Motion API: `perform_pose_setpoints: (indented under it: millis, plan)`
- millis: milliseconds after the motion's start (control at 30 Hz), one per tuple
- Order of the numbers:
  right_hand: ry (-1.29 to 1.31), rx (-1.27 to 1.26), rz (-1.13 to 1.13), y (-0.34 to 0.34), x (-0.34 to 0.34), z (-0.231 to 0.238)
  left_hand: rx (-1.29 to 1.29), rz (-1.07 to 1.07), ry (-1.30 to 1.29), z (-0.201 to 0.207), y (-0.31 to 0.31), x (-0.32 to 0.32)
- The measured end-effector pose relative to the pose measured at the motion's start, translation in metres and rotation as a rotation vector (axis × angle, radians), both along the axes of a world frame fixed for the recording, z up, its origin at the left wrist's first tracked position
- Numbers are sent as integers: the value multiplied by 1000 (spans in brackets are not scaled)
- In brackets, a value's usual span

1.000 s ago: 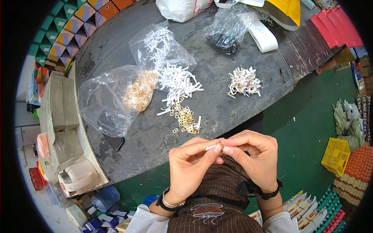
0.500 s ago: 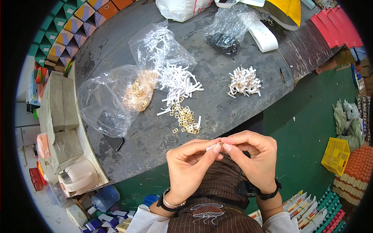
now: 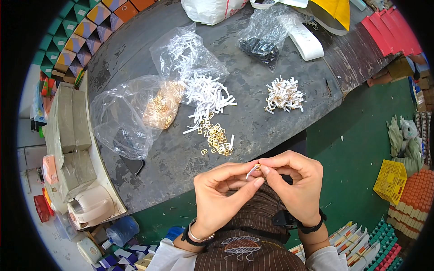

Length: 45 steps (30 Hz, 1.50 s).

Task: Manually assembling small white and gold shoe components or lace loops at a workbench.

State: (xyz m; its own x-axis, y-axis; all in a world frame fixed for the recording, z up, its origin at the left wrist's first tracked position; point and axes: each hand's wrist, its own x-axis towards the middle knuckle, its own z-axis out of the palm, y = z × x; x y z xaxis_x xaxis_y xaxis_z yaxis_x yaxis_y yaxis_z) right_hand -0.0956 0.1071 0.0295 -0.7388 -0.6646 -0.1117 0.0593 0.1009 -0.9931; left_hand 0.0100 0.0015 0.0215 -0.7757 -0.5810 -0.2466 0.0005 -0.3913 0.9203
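Note:
In front of my body, my right hand pinches a small gold buckle between thumb and index finger. A narrow white strip runs from the buckle toward my left, its lower end loose. My left hand is beside it, index fingertip at the buckle, thumb apart below the strip, other fingers curled. Beyond my hands, loose gold buckles are piled on the dark table, touching a heap of white strips. To the right, a separate heap of strips with gold pieces lies on the table.
Clear bags, one of gold buckles and one of white strips, lie on the table. A bag of black pieces and a white roll of band are farther back. A black phone-like object sits near the edge.
My left thumb has moved down, away from the index finger, and more of the white strip shows, its loose end pointing down. My right hand has hardly moved.

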Motion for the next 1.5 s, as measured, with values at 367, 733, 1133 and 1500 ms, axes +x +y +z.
perform_pose_setpoints:
  millis: [367,733,1133,1500]
  plan:
    - [47,-2,51,-1,0,6,-107,9,-29,-5,-2,2]
    - [-261,0,11,-1,-2,6,73,-18,-6,-4,-3,3]
    - [-136,68,150,-5,-4,9,4,-34,-12,-1,-12,3]
    - [-158,102,150,-5,-1,15,-53,10,-71,7,-16,6]
